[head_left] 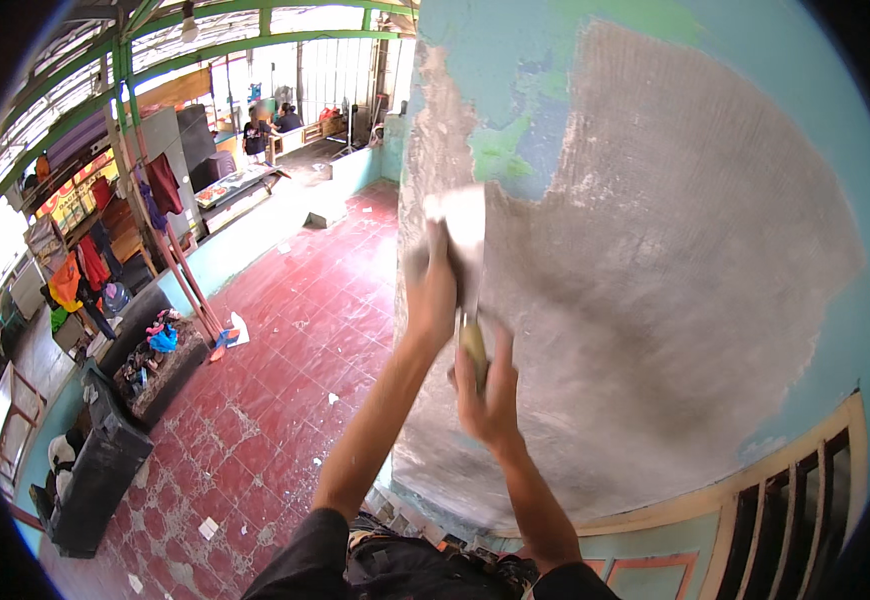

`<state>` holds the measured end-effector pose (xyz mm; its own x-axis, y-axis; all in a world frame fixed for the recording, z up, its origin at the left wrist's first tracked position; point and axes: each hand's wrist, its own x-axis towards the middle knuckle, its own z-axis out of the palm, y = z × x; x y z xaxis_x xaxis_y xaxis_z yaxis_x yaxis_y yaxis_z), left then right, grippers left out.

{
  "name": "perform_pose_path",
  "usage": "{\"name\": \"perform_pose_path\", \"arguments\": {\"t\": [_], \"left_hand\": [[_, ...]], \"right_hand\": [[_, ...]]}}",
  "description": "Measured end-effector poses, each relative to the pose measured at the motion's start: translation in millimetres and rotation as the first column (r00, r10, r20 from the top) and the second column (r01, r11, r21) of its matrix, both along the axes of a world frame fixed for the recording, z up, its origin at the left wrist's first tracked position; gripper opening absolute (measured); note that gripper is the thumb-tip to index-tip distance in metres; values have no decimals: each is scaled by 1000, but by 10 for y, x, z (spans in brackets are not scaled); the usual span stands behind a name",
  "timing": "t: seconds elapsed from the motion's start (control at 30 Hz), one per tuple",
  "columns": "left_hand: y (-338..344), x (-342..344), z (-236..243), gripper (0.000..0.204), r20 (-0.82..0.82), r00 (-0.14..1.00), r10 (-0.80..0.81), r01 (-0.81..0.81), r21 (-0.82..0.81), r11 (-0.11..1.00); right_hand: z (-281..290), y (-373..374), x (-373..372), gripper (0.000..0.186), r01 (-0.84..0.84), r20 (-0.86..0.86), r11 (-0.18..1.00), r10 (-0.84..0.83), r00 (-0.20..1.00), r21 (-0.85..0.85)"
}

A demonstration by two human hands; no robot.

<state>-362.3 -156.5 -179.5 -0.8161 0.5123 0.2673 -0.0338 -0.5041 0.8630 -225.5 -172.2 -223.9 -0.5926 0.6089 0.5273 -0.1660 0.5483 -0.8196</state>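
Note:
A scraper with a wide pale metal blade [469, 222] is held up against the wall, its yellowish handle [474, 348] pointing down toward me. My right hand [492, 395] is closed around that handle. Higher up, my left hand [431, 300] is beside the blade, its fingers smeared by motion; I cannot tell whether they grip the scraper or only press on it. Behind both hands spreads a large bare grey-brown patch of wall [675, 240]. Peeling blue and green paint [520, 130] borders the patch above, near the wall's corner.
Scraps litter the red tiled floor [285, 350] on the left. Dark sofa-like seats [105, 480] and hanging clothes [85, 265] stand farther left. A barred window frame [795, 500] is at lower right. People [273, 125] are in the far background.

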Motion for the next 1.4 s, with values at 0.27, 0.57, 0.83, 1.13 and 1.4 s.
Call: {"name": "perform_pose_path", "arguments": {"t": [0.27, 0.57, 0.83, 1.13, 1.4], "left_hand": [[-918, 186, -2181, 67, 149, 704, -694, 686, -397, 610], [-2724, -542, -3683, 50, -414, 901, -132, -355, -876, 326], [-1495, 278, -2500, 71, -776, 630, -10, -547, -453, 704], [-295, 604, -612, 56, -951, 164, 263, -383, 185, 905], [16, 308, -39, 47, -919, -38, 392, -287, 386, 877]], "right_hand": [[-1376, -30, 1431, 33, 63, 376, 890, 126, 918, -451], [-1946, -304, 2298, 19, 119, 171, 700, 5, 985, -704], [-1347, -196, 1509, 42, -218, -144, 559, 174, 974, -800], [-243, -33, 554, 66, -419, -435, 767, 203, 877, -486], [6, -128, 271, 64, -512, -486, 671, 250, 837, -536]]}}
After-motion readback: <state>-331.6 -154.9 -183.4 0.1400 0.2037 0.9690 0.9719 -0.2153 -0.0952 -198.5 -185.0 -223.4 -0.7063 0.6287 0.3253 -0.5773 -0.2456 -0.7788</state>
